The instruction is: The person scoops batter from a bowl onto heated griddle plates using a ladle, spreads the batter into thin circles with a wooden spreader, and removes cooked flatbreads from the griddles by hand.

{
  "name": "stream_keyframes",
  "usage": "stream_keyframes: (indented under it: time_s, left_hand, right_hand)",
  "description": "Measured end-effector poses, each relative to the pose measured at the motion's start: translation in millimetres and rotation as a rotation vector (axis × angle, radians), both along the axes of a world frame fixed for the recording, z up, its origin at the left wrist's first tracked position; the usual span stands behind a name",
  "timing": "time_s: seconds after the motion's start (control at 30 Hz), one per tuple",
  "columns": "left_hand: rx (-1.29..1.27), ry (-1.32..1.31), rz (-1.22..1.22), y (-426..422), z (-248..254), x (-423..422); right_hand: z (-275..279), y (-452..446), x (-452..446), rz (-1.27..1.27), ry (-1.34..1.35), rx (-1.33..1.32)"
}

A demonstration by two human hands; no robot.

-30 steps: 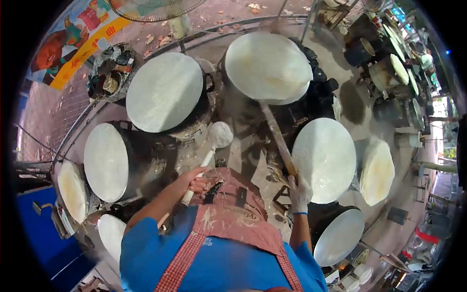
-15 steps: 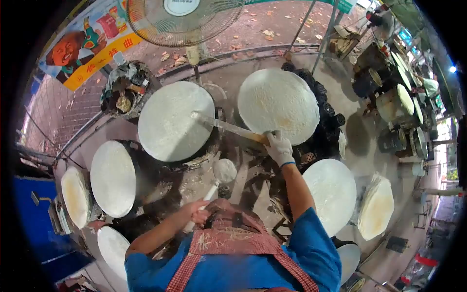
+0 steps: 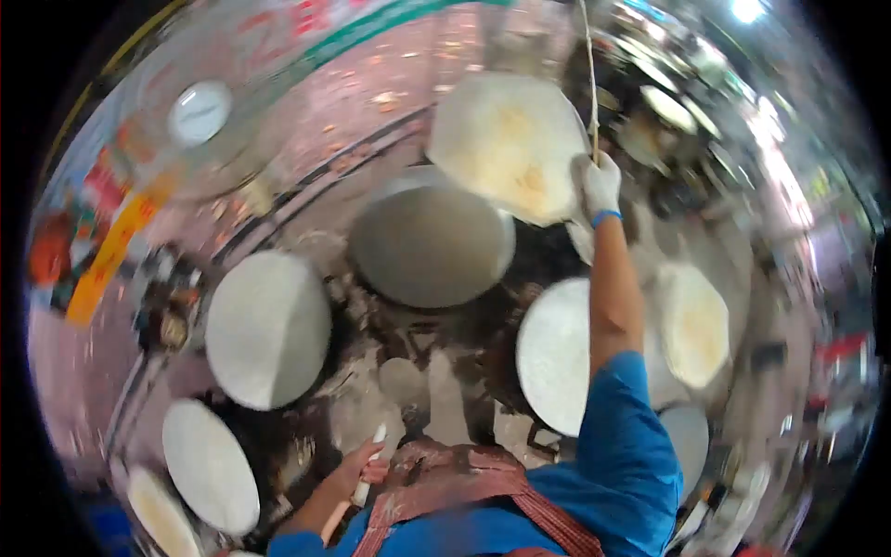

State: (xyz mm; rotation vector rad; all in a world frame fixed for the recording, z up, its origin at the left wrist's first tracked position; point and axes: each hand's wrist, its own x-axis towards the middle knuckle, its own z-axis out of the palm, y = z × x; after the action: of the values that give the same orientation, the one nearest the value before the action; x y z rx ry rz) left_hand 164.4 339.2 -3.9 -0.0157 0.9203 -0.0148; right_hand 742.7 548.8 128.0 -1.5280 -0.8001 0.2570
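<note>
My right hand, in a white glove, is closed round the handle of a long thin scraper pointing away from me. Against its fingers lies the right edge of a large round pancake, lifted off, its browned side showing. Below the pancake is a bare dark round griddle. Low in the view my left hand is wrapped round the white handle of a ladle. A blurred round shape beyond the handle appears to be the ladle's bowl.
Other griddles carry pale batter sheets: one at left, one lower left, one right of centre. A stack of pancakes stands at right. A fan is at upper left, and more griddles stand at upper right.
My right hand has moved up and right, lifting the pancake off its griddle and turning the scraper upright in view. The view has swung right. My left hand still grips the ladle.
</note>
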Motion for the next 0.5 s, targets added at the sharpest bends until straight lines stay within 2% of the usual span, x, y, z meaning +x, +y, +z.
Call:
stream_keyframes:
  time_s: [0.03,0.1,0.13,0.2,0.23,0.27,0.3,0.37,0.4,0.43,0.5]
  left_hand:
    - [-0.041,0.001,0.017,-10,-32,-10]
    - [-0.12,-0.01,0.038,-19,-65,-14]
    - [-0.166,-0.019,0.076,-23,-60,-7]
    - [-0.28,-0.203,0.107,-40,-68,7]
    - [-0.321,-0.258,0.158,-52,-65,23]
    - [-0.364,-0.313,0.206,-65,-62,38]
    - [-0.377,-0.335,0.254,-77,-54,54]
    - [-0.26,-0.266,0.203,-91,-68,61]
    - [-0.308,-0.264,0.247,-105,-51,71]
    - [-0.354,-0.278,0.293,-118,-27,94]
    - [-0.418,-0.306,0.353,-139,6,130]
  right_hand:
    - [5,-28,27,-0.08,0.019,0.038]
    - [15,-107,70,-0.239,0.06,0.131]
    - [16,-151,92,-0.285,0.085,0.18]
    - [4,-237,148,-0.443,0.091,0.229]
    - [27,-293,138,-0.559,0.077,0.121]
    - [-10,-330,189,-0.588,0.2,0.21]
    - [-11,-375,206,-0.61,0.329,0.183]
    - [13,-452,170,-0.66,0.316,0.225]
    - [-26,-496,204,-0.689,0.396,0.222]
    - [-78,-531,245,-0.753,0.446,0.358]
    - [-127,-581,267,-0.869,0.546,0.353]
